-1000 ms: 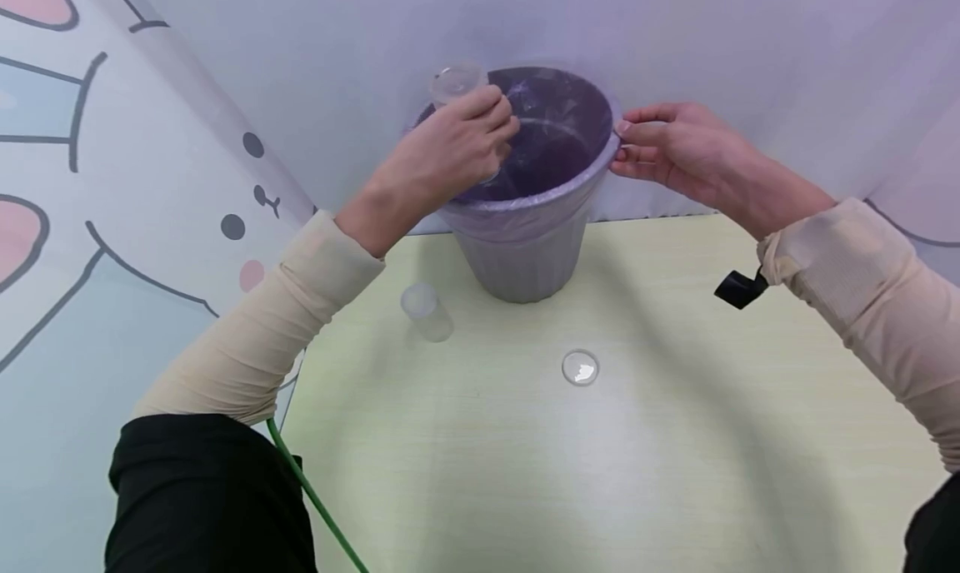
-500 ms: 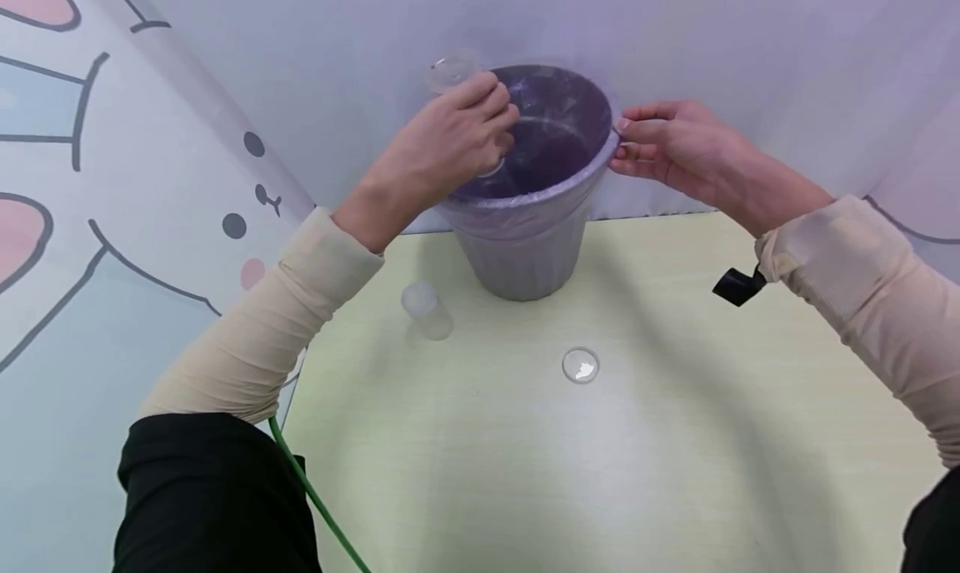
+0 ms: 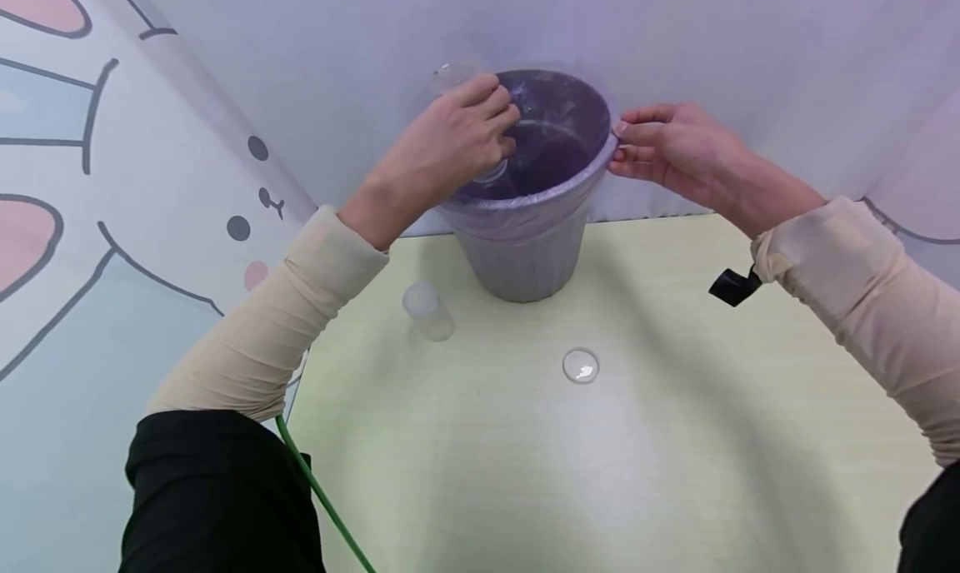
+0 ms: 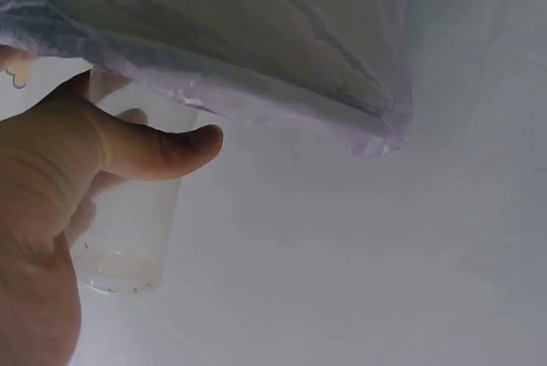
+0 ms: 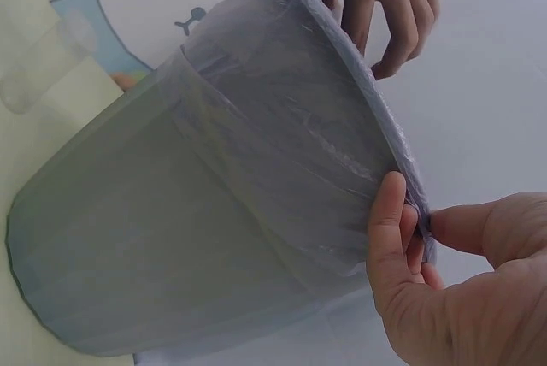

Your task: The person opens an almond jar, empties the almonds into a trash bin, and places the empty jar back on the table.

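Observation:
In the head view my left hand (image 3: 457, 136) grips a clear plastic cup (image 3: 454, 75) over the left side of the rim of a grey-purple bin (image 3: 517, 261). The cup is tipped, its mouth toward the inside of the bin. The left wrist view shows the thumb across the wall of the cup (image 4: 128, 229), with a few drops or specks near one end. At the bin's right side my right hand (image 3: 675, 144) pinches the bag-covered rim between thumb and fingers, as the right wrist view also shows. A thin translucent bag (image 5: 282, 126) lines the bin and folds over its rim.
On the pale tabletop (image 3: 480, 473), a frosted cylindrical container (image 3: 427, 311) stands left of the bin. A clear round lid-like disc (image 3: 581, 366) lies in front. A black strap end (image 3: 733, 286) hangs from the right sleeve. A green cord (image 3: 322, 494) runs below the left arm.
The cup in my left hand has tipped slightly further, and more of its rim shows below the fingers. My right hand stays on the bin rim.

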### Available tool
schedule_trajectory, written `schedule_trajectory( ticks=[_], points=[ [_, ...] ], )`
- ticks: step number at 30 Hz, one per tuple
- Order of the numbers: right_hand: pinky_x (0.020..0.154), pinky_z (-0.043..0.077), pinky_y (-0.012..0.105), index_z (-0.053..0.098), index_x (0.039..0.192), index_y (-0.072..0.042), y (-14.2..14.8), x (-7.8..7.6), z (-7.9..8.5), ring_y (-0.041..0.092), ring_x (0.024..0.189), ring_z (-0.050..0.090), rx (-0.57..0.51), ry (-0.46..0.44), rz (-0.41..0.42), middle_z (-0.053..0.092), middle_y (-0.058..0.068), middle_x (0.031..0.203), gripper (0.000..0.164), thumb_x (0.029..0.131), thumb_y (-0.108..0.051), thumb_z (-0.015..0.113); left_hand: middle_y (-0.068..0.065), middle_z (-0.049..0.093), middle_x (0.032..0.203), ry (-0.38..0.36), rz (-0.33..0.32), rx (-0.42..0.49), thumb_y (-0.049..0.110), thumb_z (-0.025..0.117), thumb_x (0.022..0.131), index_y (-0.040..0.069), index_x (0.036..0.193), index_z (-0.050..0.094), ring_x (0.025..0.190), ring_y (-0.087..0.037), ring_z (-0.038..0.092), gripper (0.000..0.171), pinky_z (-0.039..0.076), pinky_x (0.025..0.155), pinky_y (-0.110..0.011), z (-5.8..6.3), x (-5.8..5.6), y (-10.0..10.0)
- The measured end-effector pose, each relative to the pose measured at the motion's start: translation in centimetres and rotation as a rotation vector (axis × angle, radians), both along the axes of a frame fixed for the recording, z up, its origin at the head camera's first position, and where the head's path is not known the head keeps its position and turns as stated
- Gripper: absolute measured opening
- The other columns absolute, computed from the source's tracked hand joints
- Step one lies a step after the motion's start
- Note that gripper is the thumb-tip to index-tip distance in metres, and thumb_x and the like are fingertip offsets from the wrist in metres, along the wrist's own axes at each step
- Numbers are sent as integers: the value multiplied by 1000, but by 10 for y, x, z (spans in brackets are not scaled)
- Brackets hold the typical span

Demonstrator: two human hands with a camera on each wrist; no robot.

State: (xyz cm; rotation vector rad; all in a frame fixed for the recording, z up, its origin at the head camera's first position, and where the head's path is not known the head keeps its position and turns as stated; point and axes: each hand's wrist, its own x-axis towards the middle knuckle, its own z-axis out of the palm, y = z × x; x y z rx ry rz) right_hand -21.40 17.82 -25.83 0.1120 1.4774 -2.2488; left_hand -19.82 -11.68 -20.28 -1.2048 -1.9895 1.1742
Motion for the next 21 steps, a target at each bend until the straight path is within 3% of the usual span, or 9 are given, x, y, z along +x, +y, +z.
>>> schedule_trajectory(
  ticks=[5, 9, 13, 16, 21],
  points=[
    [78, 63, 35, 52, 128, -4, 0, -1, 0, 24, 84, 71, -3, -9, 4, 69, 13, 102, 37, 96, -3, 71, -8, 65, 116, -15, 28, -58, -2, 62, 99, 9, 101, 75, 105, -28, 50, 17, 31, 98, -39, -6, -1, 0],
    [78, 63, 35, 51, 128, -4, 0, -2, -1, 24, 83, 71, -5, -17, 7, 69, 13, 101, 37, 96, -3, 71, -8, 66, 121, -67, 71, 2, -2, 64, 98, 9, 107, 77, 110, -29, 54, 20, 34, 103, -39, -7, -2, -3],
    [78, 63, 35, 52, 128, -4, 1, -3, -1, 24, 83, 71, -1, -15, 10, 69, 13, 100, 37, 96, -4, 71, -11, 67, 125, -255, 148, 204, -5, 65, 96, 15, 126, 75, 115, -33, 56, 37, 37, 114, -45, -3, -4, -7],
    [78, 63, 35, 53, 127, -4, 1, -3, -1, 24, 83, 71, 1, -13, 9, 70, 12, 100, 36, 96, -4, 71, -13, 66, 125, -412, 194, 337, -10, 65, 95, 18, 135, 70, 116, -36, 56, 50, 37, 114, -50, 0, -5, -11],
    [78, 63, 35, 55, 124, -4, 2, -3, -2, 24, 82, 71, -4, -15, 4, 70, 12, 99, 33, 96, -4, 71, -15, 66, 126, -561, 230, 455, -15, 62, 88, 16, 140, 66, 121, -39, 56, 60, 38, 111, -54, 4, -6, -12]
  ],
)
